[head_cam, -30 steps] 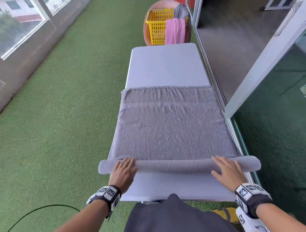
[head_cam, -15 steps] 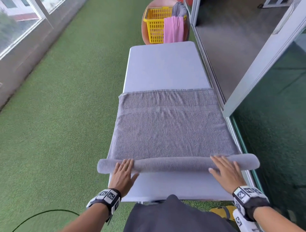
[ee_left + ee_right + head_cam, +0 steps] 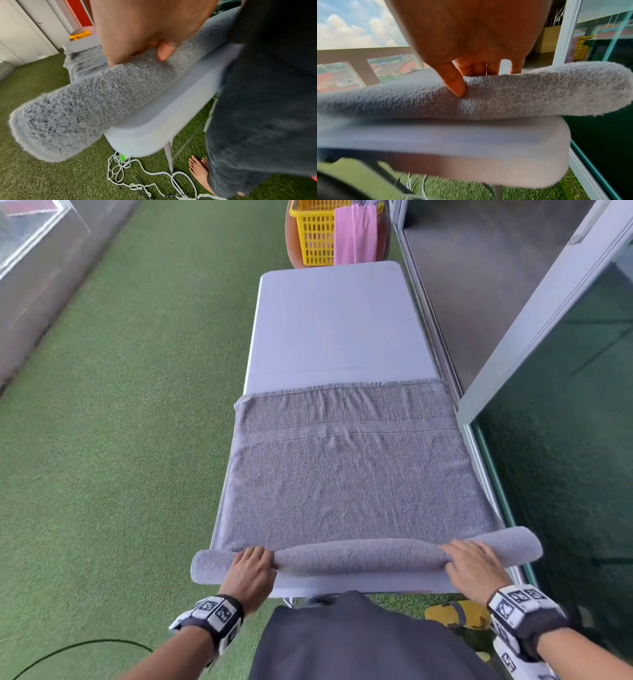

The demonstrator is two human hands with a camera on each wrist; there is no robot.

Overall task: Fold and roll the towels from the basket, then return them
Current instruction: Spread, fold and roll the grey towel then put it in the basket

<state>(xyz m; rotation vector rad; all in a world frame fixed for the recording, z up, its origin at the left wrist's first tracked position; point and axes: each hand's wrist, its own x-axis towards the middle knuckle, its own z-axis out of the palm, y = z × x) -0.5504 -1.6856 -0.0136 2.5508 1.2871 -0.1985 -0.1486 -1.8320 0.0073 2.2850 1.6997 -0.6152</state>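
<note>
A grey towel [image 3: 349, 481] lies flat across the white table [image 3: 335, 330], and its near end is wound into a roll [image 3: 359, 556] by the table's front edge. My left hand [image 3: 252, 565] grips the roll near its left end, with the thumb [image 3: 164, 51] on the near side and the fingers over the top. My right hand [image 3: 474, 565] grips it near the right end, thumb [image 3: 455, 83] pressed into the roll [image 3: 513, 97]. Both roll ends [image 3: 60, 121] overhang the table sides. Beyond the table stands the yellow basket [image 3: 315, 234] with a pink towel [image 3: 354, 234] draped over its rim.
Green artificial turf [image 3: 137, 405] surrounds the narrow table. A glass sliding door and its frame [image 3: 534, 344] run close along the right side. White cables [image 3: 154, 175] lie on the turf under the table, a black cable [image 3: 68, 648] at lower left, and a yellow slipper [image 3: 455, 614] near my feet.
Both hands lay flat on the roll with straight fingers; now their fingers are curled over it and the thumbs press its near side. The roll looks slightly thicker.
</note>
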